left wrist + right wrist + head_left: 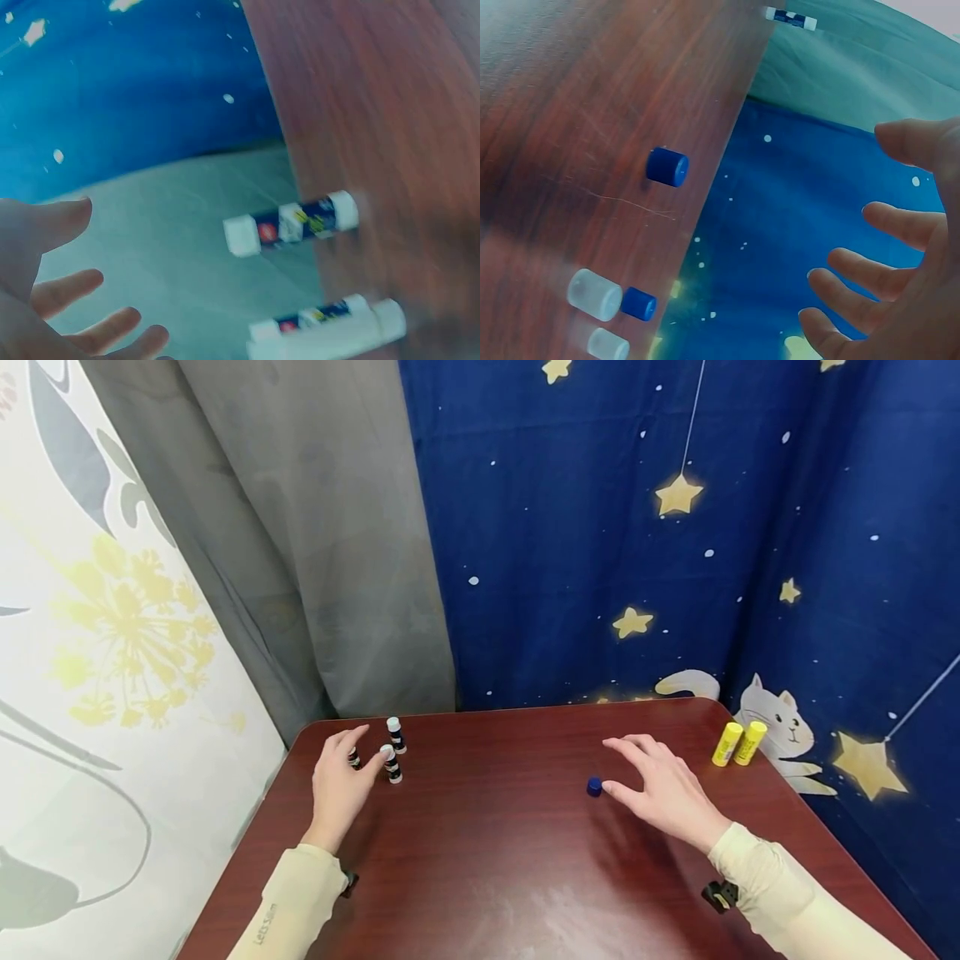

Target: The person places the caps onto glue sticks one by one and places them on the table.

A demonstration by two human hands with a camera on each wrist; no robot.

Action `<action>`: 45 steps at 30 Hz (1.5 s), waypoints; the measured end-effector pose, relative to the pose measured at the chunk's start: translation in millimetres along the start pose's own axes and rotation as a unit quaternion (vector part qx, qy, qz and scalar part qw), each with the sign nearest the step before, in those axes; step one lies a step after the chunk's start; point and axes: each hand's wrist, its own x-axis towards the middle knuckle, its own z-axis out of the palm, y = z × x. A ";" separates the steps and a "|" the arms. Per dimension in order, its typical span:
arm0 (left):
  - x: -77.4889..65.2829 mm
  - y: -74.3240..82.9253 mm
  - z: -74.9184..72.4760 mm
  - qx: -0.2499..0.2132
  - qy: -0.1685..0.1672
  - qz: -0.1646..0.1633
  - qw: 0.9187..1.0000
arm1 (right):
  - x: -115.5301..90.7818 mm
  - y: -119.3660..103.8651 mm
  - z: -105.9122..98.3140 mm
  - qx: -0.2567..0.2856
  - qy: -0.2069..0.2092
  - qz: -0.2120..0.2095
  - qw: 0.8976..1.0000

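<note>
Tubes with dark labels (pixel 393 767) are stood at the far left of the table (pixel 495 827), just beside the left hand (pixel 335 793), whose thumb is spread from the fingers with nothing gripped. Near the right hand (pixel 663 789), likewise spread and unladen, a blue cap (pixel 594 787) is seen; another blue cap (pixel 639 304) and two whitish pieces (pixel 595 295) are shown by the right wrist view. Such small pieces are probably best pinched low between thumb and forefinger and moved slowly, so that neighbouring tubes are not toppled.
</note>
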 end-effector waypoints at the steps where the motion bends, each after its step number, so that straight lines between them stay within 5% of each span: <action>1: 0.5 -4.9 -1.0 0.002 0.001 -0.008 1.000 | -1.2 0.8 0.6 -0.001 0.000 0.000 1.000; 9: 2.5 -41.6 -3.3 -0.008 0.013 -0.068 0.998 | -5.4 7.6 3.5 -0.008 0.001 0.002 1.000; 17: -10.1 -67.4 -2.2 -0.030 0.017 -0.140 0.989 | -8.8 11.2 5.0 -0.015 -0.009 0.000 1.000; 34: -19.6 -95.0 13.2 -0.121 -0.003 -0.247 0.961 | -16.8 11.2 10.1 -0.008 -0.016 0.003 1.000; 45: -20.8 -105.3 18.6 -0.121 -0.007 -0.257 0.959 | -21.4 12.8 15.4 -0.003 -0.016 0.006 1.000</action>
